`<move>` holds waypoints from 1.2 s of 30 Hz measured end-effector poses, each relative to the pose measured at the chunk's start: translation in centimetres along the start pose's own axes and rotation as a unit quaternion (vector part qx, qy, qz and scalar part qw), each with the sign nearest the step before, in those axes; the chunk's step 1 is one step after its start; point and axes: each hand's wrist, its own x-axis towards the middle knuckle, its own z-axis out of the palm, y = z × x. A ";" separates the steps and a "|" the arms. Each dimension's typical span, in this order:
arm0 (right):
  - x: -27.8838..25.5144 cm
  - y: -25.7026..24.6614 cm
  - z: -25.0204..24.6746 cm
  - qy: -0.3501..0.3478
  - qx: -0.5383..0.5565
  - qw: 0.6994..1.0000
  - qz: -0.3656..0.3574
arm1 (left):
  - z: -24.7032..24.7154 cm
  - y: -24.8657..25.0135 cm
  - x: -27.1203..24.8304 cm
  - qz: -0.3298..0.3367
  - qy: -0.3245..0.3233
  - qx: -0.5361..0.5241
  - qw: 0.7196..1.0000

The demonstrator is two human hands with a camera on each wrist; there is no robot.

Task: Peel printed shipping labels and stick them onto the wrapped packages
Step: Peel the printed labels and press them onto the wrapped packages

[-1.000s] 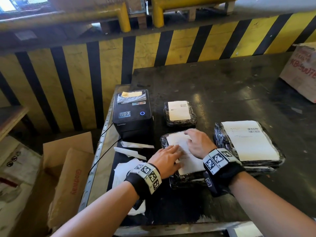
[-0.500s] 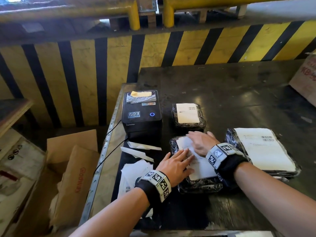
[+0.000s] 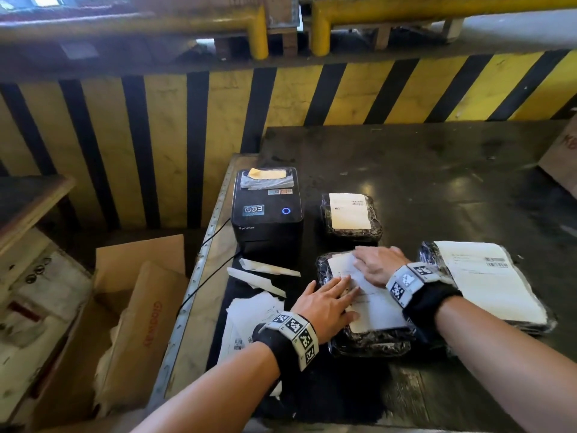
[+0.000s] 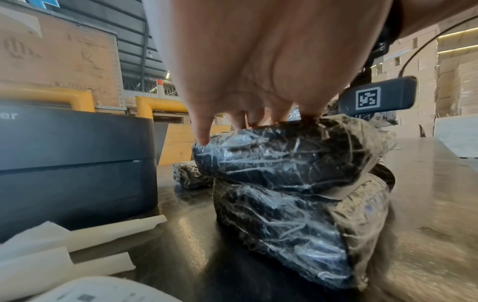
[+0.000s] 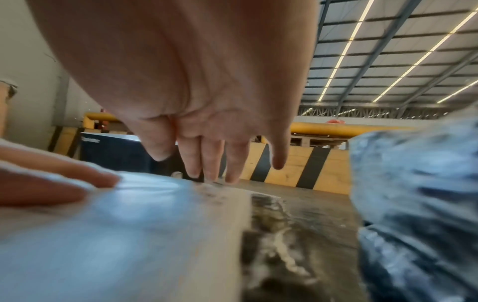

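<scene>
A black package wrapped in clear film (image 3: 368, 343) (image 4: 284, 163) lies near the table's front edge, stacked on another wrapped package (image 4: 297, 235). A white shipping label (image 3: 374, 307) (image 5: 116, 235) lies on its top. My left hand (image 3: 327, 303) (image 4: 258, 71) presses flat on the label's left side with straight fingers. My right hand (image 3: 376, 265) (image 5: 207, 102) lies flat on the label's far right part, fingers extended. Two more labelled packages lie nearby: a small one (image 3: 351, 218) behind and a large flat one (image 3: 487, 282) to the right.
A black label printer (image 3: 267, 210) (image 4: 72, 167) stands left of the packages. Peeled backing strips (image 3: 265, 271) (image 4: 77, 245) and loose printed sheets (image 3: 249, 326) lie in front of it. Cardboard boxes (image 3: 134, 323) sit on the floor left of the table (image 3: 437, 170). A striped barrier (image 3: 281, 95) is behind.
Both hands stay flat on the label; the left hand has slid slightly along its left side and the right hand stays on the far part. The head view has shifted.
</scene>
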 end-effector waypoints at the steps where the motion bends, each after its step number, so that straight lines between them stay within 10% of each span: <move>1: -0.2 -0.8 0.3 0.008 0.010 1.000 -0.029 | 0.0 0.1 -0.1 0.001 0.004 0.006 1.000; 36: -3.1 1.9 5.0 0.053 0.051 0.997 -0.009 | 0.9 0.0 -2.8 0.036 0.007 -0.005 0.999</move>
